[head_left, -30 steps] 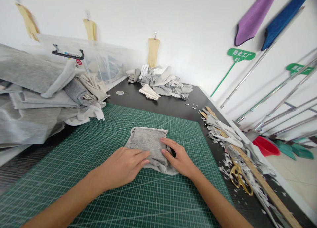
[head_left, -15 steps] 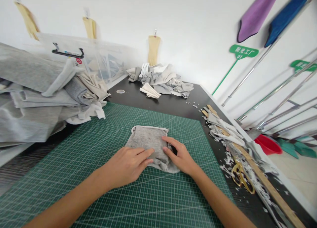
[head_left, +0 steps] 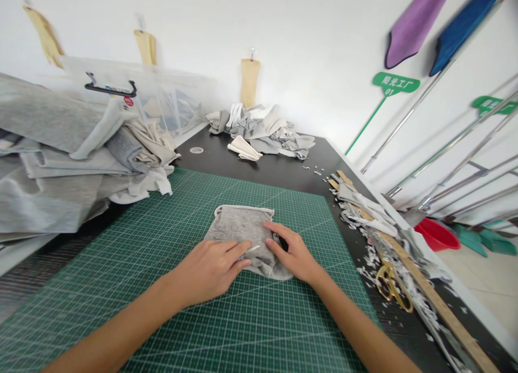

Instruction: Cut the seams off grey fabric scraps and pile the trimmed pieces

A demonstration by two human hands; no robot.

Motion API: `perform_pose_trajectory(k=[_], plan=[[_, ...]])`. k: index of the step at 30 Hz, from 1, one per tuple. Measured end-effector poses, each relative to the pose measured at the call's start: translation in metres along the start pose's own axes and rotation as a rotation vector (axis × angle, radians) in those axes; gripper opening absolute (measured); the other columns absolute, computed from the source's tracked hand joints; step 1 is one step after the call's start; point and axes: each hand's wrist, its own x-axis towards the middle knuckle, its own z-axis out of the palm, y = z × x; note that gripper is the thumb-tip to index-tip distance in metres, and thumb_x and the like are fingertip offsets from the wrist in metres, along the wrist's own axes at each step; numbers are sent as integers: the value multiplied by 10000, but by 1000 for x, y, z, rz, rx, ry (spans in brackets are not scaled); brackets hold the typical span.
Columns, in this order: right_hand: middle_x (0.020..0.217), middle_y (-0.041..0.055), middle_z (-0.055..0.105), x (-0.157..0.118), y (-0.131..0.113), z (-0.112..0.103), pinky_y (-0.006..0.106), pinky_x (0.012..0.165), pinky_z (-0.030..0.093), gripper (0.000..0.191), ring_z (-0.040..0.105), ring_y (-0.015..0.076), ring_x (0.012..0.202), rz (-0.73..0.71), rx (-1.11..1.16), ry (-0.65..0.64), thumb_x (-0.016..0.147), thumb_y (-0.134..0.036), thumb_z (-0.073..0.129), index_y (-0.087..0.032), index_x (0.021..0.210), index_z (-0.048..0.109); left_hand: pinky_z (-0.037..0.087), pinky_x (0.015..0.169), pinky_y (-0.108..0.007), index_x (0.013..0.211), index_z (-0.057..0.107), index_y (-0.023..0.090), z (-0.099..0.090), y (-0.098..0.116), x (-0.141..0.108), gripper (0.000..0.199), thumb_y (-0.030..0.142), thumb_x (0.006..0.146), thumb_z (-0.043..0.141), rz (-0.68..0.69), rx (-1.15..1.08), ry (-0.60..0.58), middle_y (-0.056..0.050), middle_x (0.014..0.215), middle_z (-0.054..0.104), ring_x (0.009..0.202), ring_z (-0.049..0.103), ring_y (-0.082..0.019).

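A piece of folded grey cloth (head_left: 238, 224) lies on a green cutting mat (head_left: 267, 330), with a pale rolled edge along its far side. My left hand (head_left: 214, 268) is over its near left part, thumb and forefinger close together. A thin white sliver (head_left: 253, 248) shows at those fingertips, with a hint of blue beside it; its kind is too small to tell. On the cloth's right side rests my right hand (head_left: 295, 254), thumb and forefinger apart on the fabric. Its other fingers are mostly hidden.
Grey fabric (head_left: 52, 168) is heaped at left before a clear plastic box (head_left: 162, 92). More scraps (head_left: 275, 130) lie at the back, near a tape roll (head_left: 196, 150). Along the right edge are gold-handled scissors (head_left: 394, 289), a wooden ruler (head_left: 437, 303) and cloth trimmings.
The white sliver now shows at my left fingertips, where it did not show before. Both hands keep nearly the same place on the cloth; the view has shifted slightly.
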Motion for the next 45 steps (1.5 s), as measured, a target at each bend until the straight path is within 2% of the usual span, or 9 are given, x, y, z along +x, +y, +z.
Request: perform_pose_trajectory(k=[4,10,15,19,22,27,33,38,45], plan=[[1315,67,608,0,1,0,442,1075,409,362,550,230,1226,3,-4,2,925,-323,552,-246,1278,580,524,594,-352,1176,551,186,-1,-1,-1,254,278,1016,377,5,1,8,-42,916,709,735,685,-223],[1318,61,608,-1,1,0,434,1081,407,358,550,222,1227,3,-11,-3,925,-319,551,-249,1276,580,541,620,-377,1298,485,190,2,-3,0,336,339,1010,398,-19,-25,-24,-69,1004,697,790,687,-243],[1311,66,611,-1,0,0,433,1076,412,360,552,224,1223,-1,-11,1,924,-325,554,-241,1273,582,541,621,-361,1209,560,178,3,-5,1,293,291,1016,370,-25,-14,-10,-62,908,706,758,686,-231],[1307,64,614,-1,1,0,430,1075,414,359,555,224,1218,-9,-16,1,923,-324,554,-245,1271,586,539,613,-365,1249,547,190,-1,-4,1,319,328,1014,381,-52,-13,15,-59,948,705,755,683,-230],[1306,71,614,-1,1,0,439,1074,413,362,557,229,1218,-12,-19,5,923,-330,553,-242,1273,586,540,622,-379,1283,529,193,-1,-5,1,343,350,1003,408,-72,4,-11,-64,974,703,770,683,-243],[1316,76,608,-2,0,0,459,1082,407,371,553,236,1229,-14,-9,2,926,-333,547,-245,1285,579,536,649,-362,1188,590,185,-1,-5,2,296,287,1010,376,-55,-3,-49,-57,886,700,751,679,-226],[1308,78,613,-2,-1,0,461,1078,410,374,557,238,1225,-23,-12,12,926,-331,548,-244,1289,576,544,654,-390,1261,536,171,-6,-2,1,335,334,1007,390,-67,-22,-46,-80,994,692,788,678,-244],[1308,74,612,-2,0,0,445,1077,412,380,558,232,1223,-13,-6,8,922,-328,553,-245,1293,573,542,660,-374,1203,576,177,-2,-2,1,295,284,1012,377,-47,-5,-52,-67,911,700,773,680,-231],[1307,81,608,-3,-1,-1,450,1072,413,378,559,229,1215,-15,7,10,926,-316,547,-239,1295,570,535,651,-367,1278,522,176,1,-4,0,332,325,1004,408,-58,7,-8,-79,1001,692,795,674,-234]])
